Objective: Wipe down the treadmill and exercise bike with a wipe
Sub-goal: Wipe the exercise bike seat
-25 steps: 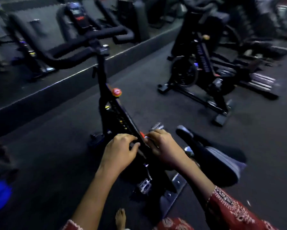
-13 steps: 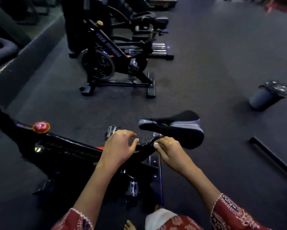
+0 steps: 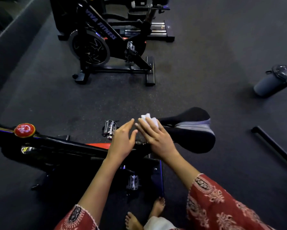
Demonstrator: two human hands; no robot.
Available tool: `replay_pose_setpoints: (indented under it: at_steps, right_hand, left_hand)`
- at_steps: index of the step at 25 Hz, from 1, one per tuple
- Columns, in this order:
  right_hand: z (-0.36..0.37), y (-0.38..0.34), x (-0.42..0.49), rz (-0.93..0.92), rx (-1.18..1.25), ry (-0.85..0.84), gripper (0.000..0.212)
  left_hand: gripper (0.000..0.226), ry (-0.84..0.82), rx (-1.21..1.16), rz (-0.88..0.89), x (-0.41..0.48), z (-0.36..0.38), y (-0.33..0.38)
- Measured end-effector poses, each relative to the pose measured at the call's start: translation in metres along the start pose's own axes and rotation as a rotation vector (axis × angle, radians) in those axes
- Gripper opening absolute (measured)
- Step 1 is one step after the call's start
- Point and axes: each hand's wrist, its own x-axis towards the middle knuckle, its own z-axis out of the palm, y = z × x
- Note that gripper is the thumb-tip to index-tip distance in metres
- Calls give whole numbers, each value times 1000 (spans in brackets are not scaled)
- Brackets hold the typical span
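Wipe [image 3: 148, 120] lay pressed under my right hand [image 3: 157, 138] at the saddle [image 3: 191, 130] nose, frame centre; left hand [image 3: 123, 142] flat, fingers extended, empty.

Both forearms are bare below loose red sleeves [image 3: 212, 201] printed with pale and dark floral motifs and a pale scalloped edge. The feet [image 3: 157, 207] are bare, beside pale trouser fabric [image 3: 157, 223].

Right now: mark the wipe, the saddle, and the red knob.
wipe [image 3: 149, 118], head view, white folds past the fingertips
saddle [image 3: 195, 135], head view, grey side panel
red knob [image 3: 24, 130], head view, top face
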Motion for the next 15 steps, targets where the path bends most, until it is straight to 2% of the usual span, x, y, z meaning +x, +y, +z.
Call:
replay_pose_setpoints:
  at_steps: [2,5,6,8,10,13,15]
  right_hand:
    - [-5,18,-22,32,65,156,52]
    - [4,6,-5,193,160,192,40]
    - [8,-3,10,178,187,161,37]
    - [10,-7,28,28,142,163,35]
    - [6,16,7,-57,74,177,37]
    - [-4,41,-48,-14,54,235,38]
    - [-1,39,-47,59,66,203,37]
  left_hand:
    - [38,-6,-32,30,9,8,3]
    - [33,34,-109,10,13,20,6]
    - [31,70,-149,-26,12,23,4]
    - [29,139,-267,-151,12,25,0]
    - [27,136,-393,-246,15,26,2]
    - [26,127,-486,-278,15,29,9]
    - [27,135,-509,-281,15,32,9]
